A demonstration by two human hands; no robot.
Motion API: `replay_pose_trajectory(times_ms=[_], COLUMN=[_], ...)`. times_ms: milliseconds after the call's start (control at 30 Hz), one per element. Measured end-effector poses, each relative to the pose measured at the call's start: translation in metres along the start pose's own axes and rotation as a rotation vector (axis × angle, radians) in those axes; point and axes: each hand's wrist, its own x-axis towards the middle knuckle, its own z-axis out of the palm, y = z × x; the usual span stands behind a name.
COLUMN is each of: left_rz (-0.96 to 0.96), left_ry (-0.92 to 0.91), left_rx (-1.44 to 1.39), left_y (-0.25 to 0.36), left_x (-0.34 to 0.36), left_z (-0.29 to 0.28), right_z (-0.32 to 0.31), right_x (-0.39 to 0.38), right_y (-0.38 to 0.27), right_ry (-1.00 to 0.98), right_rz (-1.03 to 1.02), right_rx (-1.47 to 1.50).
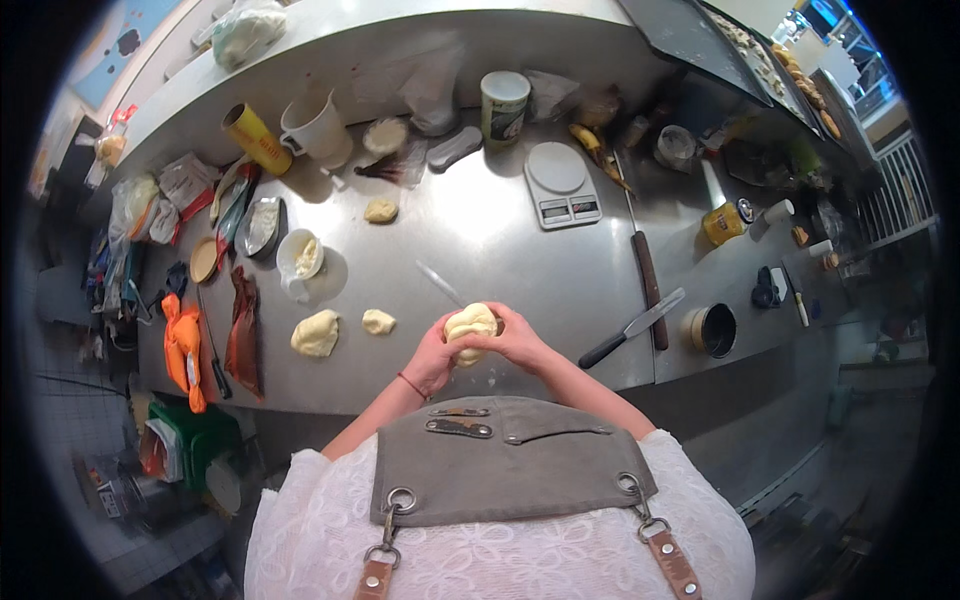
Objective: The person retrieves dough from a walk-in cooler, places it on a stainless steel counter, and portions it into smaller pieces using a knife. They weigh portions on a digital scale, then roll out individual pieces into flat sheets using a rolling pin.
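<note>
My left hand (435, 355) and my right hand (515, 340) are both closed round a pale, folded lump of dough (470, 325) in front of my apron. A thin metal blade (437, 280) lies just beyond it on the steel worktop (390, 250), its near end hidden by the hands. Left of my hands lie a small dough piece (378, 321) and a larger one (315, 333). Another piece (380, 211) sits farther back. A white cup with cream-coloured stuff (300, 262) stands to the back left.
A scale (560, 185) and tub (504, 108) stand behind. Rightward are a spatula (650, 315), long wooden-handled tool (648, 280), jar (725, 222) and round tin (713, 330). Orange bags (183, 350), a pitcher (320, 130) and yellow roll (255, 138) are leftward. Trays (690, 45) overhang at back right.
</note>
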Motion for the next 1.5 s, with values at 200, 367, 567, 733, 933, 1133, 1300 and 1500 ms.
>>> replay_pose_trajectory(times_ms=[200, 367, 567, 733, 933, 1133, 1300, 1500], left_rz=[-0.206, -0.118, -0.041, -0.07, 0.017, 0.142, 0.445, 0.38], left_ry=[-0.278, -0.011, 0.047, 0.155, 0.431, 0.486, 0.067, -0.028], left_rx=[-0.129, -0.125, -0.143, -0.14, 0.145, 1.003, 1.513, 1.568], left_y=[0.046, 0.084, 0.103, 0.091, 0.045, 0.002, -0.007, -0.022], left_x=[0.033, 0.083, 0.125, 0.141, 0.132, 0.119, 0.099, 0.098], left_z=[0.011, 0.009, -0.031, -0.069, -0.119, -0.118, -0.09, -0.087], right_z=[-0.057, -0.143, -0.281, -0.305, -0.326, -0.34, -0.252, -0.11], right_x=[0.022, 0.117, 0.275, 0.336, 0.286, 0.227, 0.173, 0.081], right_y=[-0.014, -0.023, -0.04, -0.02, -0.009, 0.038, 0.078, 0.074], right_ry=[-0.005, 0.345, 0.582, 0.909, 0.989, 0.75, 0.465, 0.429], right_rz=[0.23, 0.119, -0.066, 0.0, -0.293, -0.329, -0.732, -0.567], right_rx=[0.179, 0.424, 0.5, -0.355, -0.938, -1.396, -1.298, -0.901])
